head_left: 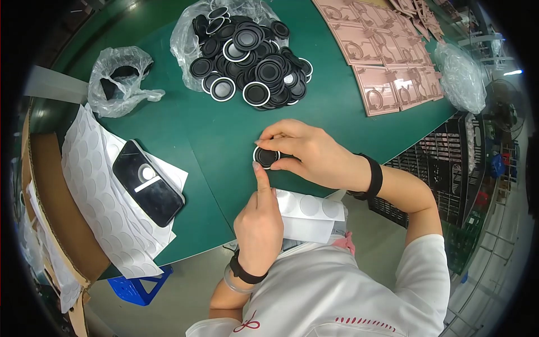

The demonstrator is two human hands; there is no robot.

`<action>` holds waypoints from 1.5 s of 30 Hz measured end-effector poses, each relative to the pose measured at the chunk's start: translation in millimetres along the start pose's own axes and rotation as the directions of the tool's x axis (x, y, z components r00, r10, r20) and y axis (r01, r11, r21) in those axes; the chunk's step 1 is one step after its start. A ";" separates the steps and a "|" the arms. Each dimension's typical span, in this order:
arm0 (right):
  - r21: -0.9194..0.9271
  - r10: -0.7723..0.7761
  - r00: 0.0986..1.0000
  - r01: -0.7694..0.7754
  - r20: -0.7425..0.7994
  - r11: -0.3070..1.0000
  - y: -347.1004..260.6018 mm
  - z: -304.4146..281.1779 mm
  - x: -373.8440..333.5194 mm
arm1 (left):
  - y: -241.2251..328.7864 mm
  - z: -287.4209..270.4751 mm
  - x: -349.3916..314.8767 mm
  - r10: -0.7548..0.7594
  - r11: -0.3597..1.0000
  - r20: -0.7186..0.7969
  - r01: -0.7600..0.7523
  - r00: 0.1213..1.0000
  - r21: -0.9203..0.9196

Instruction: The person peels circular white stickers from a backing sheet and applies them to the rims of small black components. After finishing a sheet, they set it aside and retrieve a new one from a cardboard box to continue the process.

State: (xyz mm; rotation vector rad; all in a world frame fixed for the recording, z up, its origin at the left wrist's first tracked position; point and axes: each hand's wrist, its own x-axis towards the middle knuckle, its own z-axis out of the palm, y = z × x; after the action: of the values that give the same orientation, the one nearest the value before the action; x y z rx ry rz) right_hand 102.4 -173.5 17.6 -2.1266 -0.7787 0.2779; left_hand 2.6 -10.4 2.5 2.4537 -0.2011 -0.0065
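Right hand (311, 153) curled inward, left hand (259, 218) pointing forward

Table (208, 129): disc pile (269, 70) far side, abt. ctr, partly on big bag (182, 50). Small bag (126, 56) L of pile, twd. L edge. Sticker sheets (90, 163) nr. L corner, w/ phone (151, 185) on top; carton (67, 202) just L of sheets. Panels (387, 84) far R, w/ puffy bag (460, 81) beside them at R corner. Single disc (266, 158) betw. pile & near edge, R hand (314, 154) on its R, L hand (259, 222) on near side. Label strip (306, 208) at near edge, R of L hand. Crate (432, 168) off near edge's R end; stool (137, 287) below L end.
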 end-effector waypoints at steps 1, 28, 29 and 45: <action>-0.012 -0.001 1.000 0.001 -0.005 1.000 -1.2 0.2 0.2 | -1.1 -0.1 -1.0 0.003 1.000 -0.002 -0.003 1.000 -0.006; -0.007 0.010 0.999 -0.010 0.034 1.000 -6.0 -10.6 2.5 | -0.4 -0.6 -7.3 -0.080 0.983 -0.070 0.067 0.994 -0.171; -0.007 0.015 1.000 -0.015 0.025 1.000 -7.0 -10.8 3.0 | -0.7 -0.3 -7.6 -0.078 0.982 -0.078 0.063 0.994 -0.179; 0.269 0.135 0.987 -0.106 -0.090 0.957 -45.1 -91.2 17.4 | -5.8 3.9 -13.2 -0.254 0.868 -0.208 0.127 0.945 -0.480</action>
State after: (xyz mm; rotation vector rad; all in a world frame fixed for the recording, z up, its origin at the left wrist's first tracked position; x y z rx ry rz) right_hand 137.2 -200.1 111.1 -1.9213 -0.5187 0.3110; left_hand -9.8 -6.5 -4.8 1.9600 0.1532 0.1689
